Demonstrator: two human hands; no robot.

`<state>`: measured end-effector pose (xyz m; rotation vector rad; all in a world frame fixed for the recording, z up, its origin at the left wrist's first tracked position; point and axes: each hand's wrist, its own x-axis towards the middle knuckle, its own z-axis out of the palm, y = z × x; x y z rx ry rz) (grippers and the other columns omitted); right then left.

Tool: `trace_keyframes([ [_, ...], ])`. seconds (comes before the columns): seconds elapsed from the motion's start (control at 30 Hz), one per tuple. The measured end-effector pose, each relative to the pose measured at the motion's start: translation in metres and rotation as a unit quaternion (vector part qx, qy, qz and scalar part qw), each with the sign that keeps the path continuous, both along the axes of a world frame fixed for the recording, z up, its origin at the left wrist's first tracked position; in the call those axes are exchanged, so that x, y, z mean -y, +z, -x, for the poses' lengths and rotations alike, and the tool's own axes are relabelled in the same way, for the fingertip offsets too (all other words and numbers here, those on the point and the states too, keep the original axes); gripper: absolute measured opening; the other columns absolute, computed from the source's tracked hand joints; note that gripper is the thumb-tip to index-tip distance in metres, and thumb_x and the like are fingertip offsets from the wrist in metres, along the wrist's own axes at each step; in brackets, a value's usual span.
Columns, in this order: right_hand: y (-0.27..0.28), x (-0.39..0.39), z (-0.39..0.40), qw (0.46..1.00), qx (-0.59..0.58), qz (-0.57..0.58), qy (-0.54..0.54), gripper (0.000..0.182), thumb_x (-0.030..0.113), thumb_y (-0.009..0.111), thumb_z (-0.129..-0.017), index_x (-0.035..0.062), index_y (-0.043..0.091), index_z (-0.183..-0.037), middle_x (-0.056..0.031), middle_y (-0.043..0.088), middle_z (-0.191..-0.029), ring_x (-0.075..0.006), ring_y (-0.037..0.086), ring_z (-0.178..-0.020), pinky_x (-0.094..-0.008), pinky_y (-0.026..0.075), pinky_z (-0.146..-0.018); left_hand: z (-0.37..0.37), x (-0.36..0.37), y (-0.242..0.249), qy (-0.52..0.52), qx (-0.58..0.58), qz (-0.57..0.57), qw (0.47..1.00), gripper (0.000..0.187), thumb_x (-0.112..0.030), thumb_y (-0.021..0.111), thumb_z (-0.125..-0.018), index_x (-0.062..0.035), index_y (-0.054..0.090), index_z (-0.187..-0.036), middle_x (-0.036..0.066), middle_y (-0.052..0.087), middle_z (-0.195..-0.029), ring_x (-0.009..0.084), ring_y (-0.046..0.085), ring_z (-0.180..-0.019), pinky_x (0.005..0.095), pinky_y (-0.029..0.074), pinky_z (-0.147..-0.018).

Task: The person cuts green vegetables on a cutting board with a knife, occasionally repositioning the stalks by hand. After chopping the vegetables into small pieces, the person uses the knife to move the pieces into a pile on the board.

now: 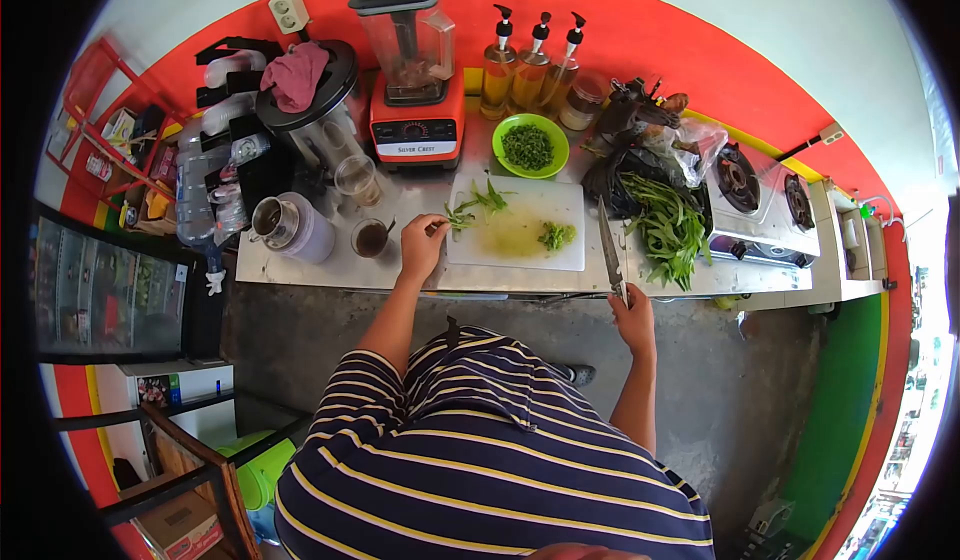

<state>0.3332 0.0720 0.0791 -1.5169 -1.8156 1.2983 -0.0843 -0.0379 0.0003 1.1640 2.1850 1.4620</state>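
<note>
My right hand grips a knife by its handle, its blade pointing away from me just past the right edge of the white cutting board. At the board's left edge, my left hand pinches the end of some leafy greens. More loose leaves lie near the board's far left corner. A small heap of chopped greens sits on its right part. Behind the board, a lime-green bowl holds finely chopped greens. A large bunch of long green leaves lies right of the knife.
A red blender, several pump bottles and a jar stand along the wall. At the left are a glass of dark liquid, a plastic cup and a metal-topped container. A gas stove stands at the right.
</note>
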Motion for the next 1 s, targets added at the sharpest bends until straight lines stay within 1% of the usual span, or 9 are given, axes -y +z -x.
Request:
trace_keyframes([
  [0.27,0.006,0.001,0.02,1.0,-0.001,0.012,0.026,0.025,0.011,0.069,-0.089,-0.0015,0.065,-0.111,0.0001,0.059,-0.072,-0.0073,0.052,-0.058,-0.0264,0.043,-0.051,0.002,0.011,0.007,0.011,0.051,0.007,0.999,0.012,-0.009,0.074,-0.088,0.0003,0.073,-0.095,0.008,0.069,-0.079,0.0144,0.06,-0.068,0.0307,0.05,-0.067],
  [0.43,0.007,0.005,0.013,0.999,-0.028,0.032,0.03,0.025,0.012,0.07,-0.091,-0.0017,0.066,-0.112,0.0007,0.06,-0.072,-0.0068,0.053,-0.061,-0.0252,0.043,-0.054,-0.016,-0.003,0.02,-0.071,0.098,0.011,0.993,0.011,-0.01,0.071,-0.09,-0.0008,0.071,-0.097,0.002,0.067,-0.077,0.0091,0.056,-0.068,0.027,0.048,-0.066],
  [0.7,0.012,0.013,-0.038,0.998,-0.01,0.007,-0.054,0.027,0.011,0.069,-0.091,-0.0016,0.066,-0.115,0.0009,0.06,-0.073,-0.0068,0.053,-0.062,-0.025,0.043,-0.054,-0.065,-0.037,0.019,-0.158,0.048,-0.003,0.986,0.01,-0.007,0.072,-0.088,0.0004,0.069,-0.094,0.006,0.066,-0.079,0.0138,0.058,-0.068,0.0296,0.048,-0.066],
  [0.73,0.015,0.016,-0.041,0.997,-0.011,0.006,-0.071,0.026,0.011,0.069,-0.091,-0.0013,0.066,-0.114,0.0015,0.059,-0.072,-0.0066,0.052,-0.061,-0.0252,0.043,-0.054,-0.067,-0.039,0.015,-0.176,0.053,0.043,0.982,0.016,-0.009,0.074,-0.084,-0.001,0.069,-0.098,0.009,0.067,-0.087,0.0204,0.06,-0.072,0.0329,0.05,-0.07],
  [0.77,0.018,0.02,-0.043,0.997,-0.011,0.008,-0.077,0.026,0.011,0.069,-0.091,-0.0013,0.066,-0.114,0.0015,0.059,-0.072,-0.0066,0.052,-0.061,-0.0252,0.043,-0.054,-0.07,-0.038,0.01,-0.181,0.054,0.046,0.981,0.016,-0.009,0.074,-0.084,-0.001,0.069,-0.098,0.009,0.067,-0.087,0.0204,0.06,-0.072,0.0329,0.05,-0.07],
  [0.83,0.023,0.026,-0.043,0.995,-0.015,0.004,-0.1,0.024,0.014,0.071,-0.091,-0.0019,0.067,-0.108,0.0005,0.06,-0.071,-0.0072,0.052,-0.058,-0.0266,0.041,-0.052,-0.078,-0.035,0.013,-0.153,-0.044,0.072,0.985,0.026,-0.009,0.076,-0.082,-0.0043,0.068,-0.106,0.01,0.064,-0.098,0.0235,0.061,-0.088,0.0369,0.05,-0.08],
  [0.87,0.024,0.029,-0.042,0.994,-0.013,0.007,-0.105,0.024,0.014,0.071,-0.091,-0.0019,0.067,-0.108,0.0005,0.06,-0.071,-0.0072,0.052,-0.058,-0.0266,0.041,-0.052,-0.081,-0.035,0.014,-0.158,-0.042,0.074,0.984,0.026,-0.009,0.076,-0.082,-0.0043,0.068,-0.106,0.01,0.064,-0.098,0.0235,0.061,-0.088,0.0369,0.05,-0.08],
  [0.93,0.028,0.036,-0.037,0.994,-0.017,0.03,-0.099,0.024,0.016,0.071,-0.092,-0.0023,0.067,-0.106,0.0009,0.058,-0.069,-0.0062,0.049,-0.058,-0.0266,0.039,-0.052,-0.088,-0.032,0.025,-0.102,-0.177,0.031,0.978,0.036,-0.011,0.078,-0.077,-0.0076,0.067,-0.111,0.01,0.061,-0.112,0.0294,0.055,-0.108,0.0427,0.045,-0.094],
  [1.0,0.03,0.04,-0.028,0.995,-0.005,0.038,-0.089,0.024,0.017,0.07,-0.092,-0.0029,0.066,-0.105,0.0008,0.058,-0.069,-0.0061,0.047,-0.059,-0.0269,0.038,-0.053,-0.086,-0.033,0.027,-0.13,-0.184,0.029,0.974,0.035,-0.012,0.078,-0.077,-0.0082,0.068,-0.111,0.009,0.06,-0.116,0.0301,0.053,-0.112,0.0437,0.043,-0.098],
])
